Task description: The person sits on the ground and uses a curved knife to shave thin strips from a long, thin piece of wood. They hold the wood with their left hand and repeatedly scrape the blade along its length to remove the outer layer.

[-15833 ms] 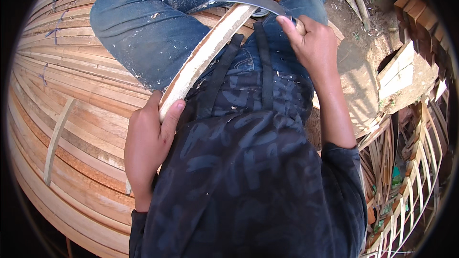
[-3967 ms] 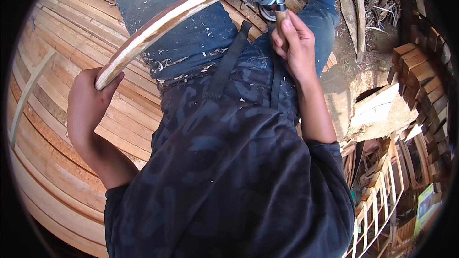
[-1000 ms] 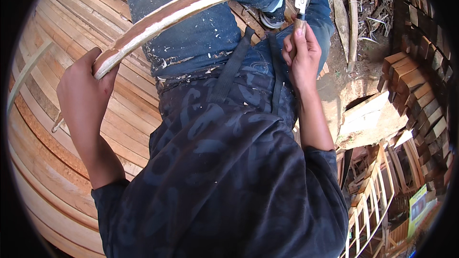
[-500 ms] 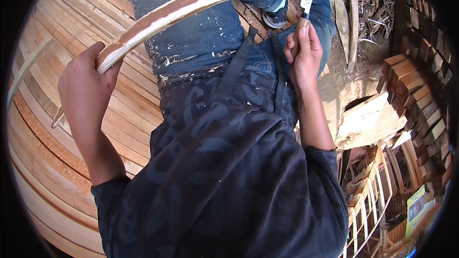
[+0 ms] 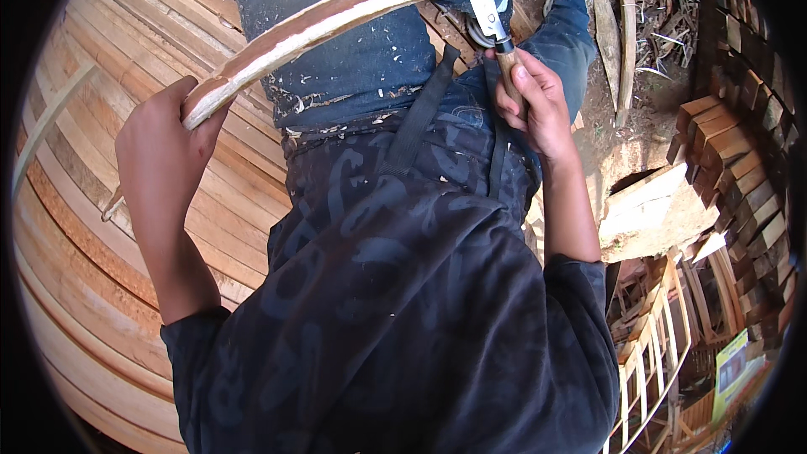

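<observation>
My left hand is closed round the near end of a long curved branch, pale and stripped along one edge with reddish-brown bark on the rest. The branch arcs over my thighs and tapers toward the far right. In my right hand is the wooden handle of a knife with a broad, curved, shiny blade. The blade lies across the branch around the middle of its length; whether it cuts into the wood I cannot tell.
Long wooden slats lie side by side at the left. Shavings and bark strips litter the ground at far right. Stacked wood blocks stand on the right, near a pale block and a slatted wooden frame.
My right hand has tilted the knife, and its blade has moved left along the branch, toward my left hand. The left hand has shifted slightly right, still gripping the branch.
</observation>
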Demonstrator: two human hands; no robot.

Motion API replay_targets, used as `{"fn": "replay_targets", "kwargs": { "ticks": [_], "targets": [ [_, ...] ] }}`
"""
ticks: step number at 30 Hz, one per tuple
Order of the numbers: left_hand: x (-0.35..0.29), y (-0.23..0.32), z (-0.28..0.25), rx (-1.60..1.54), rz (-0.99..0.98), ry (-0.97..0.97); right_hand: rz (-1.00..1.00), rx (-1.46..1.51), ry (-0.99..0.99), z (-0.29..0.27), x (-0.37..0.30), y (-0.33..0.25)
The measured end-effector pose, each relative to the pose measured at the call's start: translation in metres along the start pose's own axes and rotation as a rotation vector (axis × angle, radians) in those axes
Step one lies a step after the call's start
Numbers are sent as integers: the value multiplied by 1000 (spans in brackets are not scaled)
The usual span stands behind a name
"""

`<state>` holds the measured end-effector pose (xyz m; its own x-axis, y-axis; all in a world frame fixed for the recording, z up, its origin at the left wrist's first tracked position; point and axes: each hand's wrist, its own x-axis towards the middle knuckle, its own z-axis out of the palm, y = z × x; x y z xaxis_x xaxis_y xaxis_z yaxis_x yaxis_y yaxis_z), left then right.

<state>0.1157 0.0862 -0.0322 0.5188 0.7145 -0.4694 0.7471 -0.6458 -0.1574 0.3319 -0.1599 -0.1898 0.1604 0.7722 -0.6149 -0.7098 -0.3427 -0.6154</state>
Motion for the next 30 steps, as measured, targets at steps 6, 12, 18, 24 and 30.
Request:
{"fn": "replay_targets", "kwargs": {
  "ticks": [6, 12, 18, 24, 30],
  "targets": [
    [4, 4, -8, 83, -41, 15, -79, 378, -85, -6, 4, 5],
    [8, 2, -10, 84, -62, -2, -99, -170, 84, 26, -4, 8],
    [10, 9, -16, 70, -96, 32, -140, 104, 176, 18, 7, 1],
    [8, 7, -15, 62, -120, -31, -183, -90, 169, 19, 9, 12],
    [9, 3, -11, 52, -93, -10, -27, 128, -15, 22, 8, 6]
  ]
}}
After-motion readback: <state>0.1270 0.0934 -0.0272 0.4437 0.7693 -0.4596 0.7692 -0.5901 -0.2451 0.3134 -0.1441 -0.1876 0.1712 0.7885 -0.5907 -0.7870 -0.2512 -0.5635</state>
